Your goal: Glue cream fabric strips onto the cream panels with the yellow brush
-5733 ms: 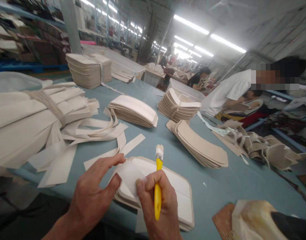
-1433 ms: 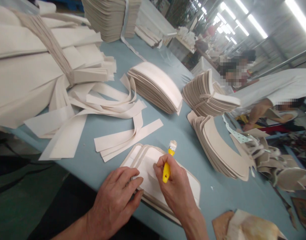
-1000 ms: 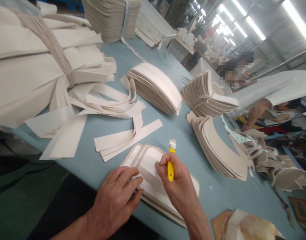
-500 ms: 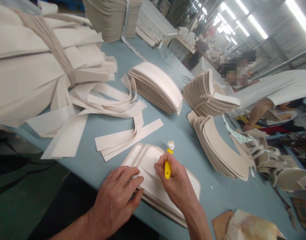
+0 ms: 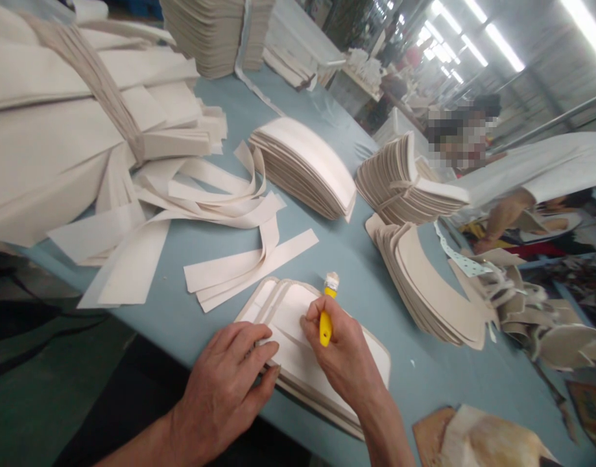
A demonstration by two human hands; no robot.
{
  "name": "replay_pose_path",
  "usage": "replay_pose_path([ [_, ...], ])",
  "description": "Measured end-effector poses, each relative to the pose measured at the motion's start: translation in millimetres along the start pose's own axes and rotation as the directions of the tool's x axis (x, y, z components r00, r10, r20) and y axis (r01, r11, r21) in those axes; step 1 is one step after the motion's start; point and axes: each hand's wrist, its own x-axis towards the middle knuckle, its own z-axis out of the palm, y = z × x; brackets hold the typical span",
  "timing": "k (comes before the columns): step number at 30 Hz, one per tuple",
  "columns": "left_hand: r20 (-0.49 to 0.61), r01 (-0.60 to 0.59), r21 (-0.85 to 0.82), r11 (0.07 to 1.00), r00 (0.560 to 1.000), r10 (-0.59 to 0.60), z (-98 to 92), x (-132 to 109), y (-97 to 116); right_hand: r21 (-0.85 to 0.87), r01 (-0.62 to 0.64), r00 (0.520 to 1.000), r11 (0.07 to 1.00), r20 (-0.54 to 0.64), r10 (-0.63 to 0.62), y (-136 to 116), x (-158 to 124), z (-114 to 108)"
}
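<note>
My right hand [image 5: 345,355] is closed around a small paint brush with a yellow handle [image 5: 325,329], its pale bristles pointing up and away from me. The fingertips of that hand touch the top of a stack of off-white panels with beige edges [image 5: 302,364]. Two beige strips run across the far left end of the top panel. At the stack's near left edge rests my left hand [image 5: 228,383], its fingers slightly bent and apart, thumb by the rim. Just beyond the panels lie several loose cream strips [image 5: 251,275].
Curved stacks of beige pieces [image 5: 302,165] stand farther back, one tied bundle [image 5: 409,185] among them. Large bundled cream sheets [image 5: 49,130] fill the left. A stained cloth-like piece [image 5: 487,438] lies near right. Another person's arm [image 5: 509,217] shows beyond the table.
Almost nothing differs. The view has shifted very slightly, while both hands and the brush keep their places on the panel stack.
</note>
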Motion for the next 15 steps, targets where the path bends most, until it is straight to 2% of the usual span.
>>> replay_pose_path([
  [7, -0.022, 0.021, -0.067, 0.998, 1.0, -0.022, -1.9, -0.8, 0.5, -0.003, 0.004, 1.0, 1.0, -0.008, -0.004, -0.5, 0.8, -0.7],
  [15, 0.037, -0.001, 0.036, 0.999, 0.999, 0.0, -1.0, 1.1, -1.3, 0.002, 0.032, 0.999, 0.999, -0.006, -0.032, 1.1, 0.8, -0.5],
])
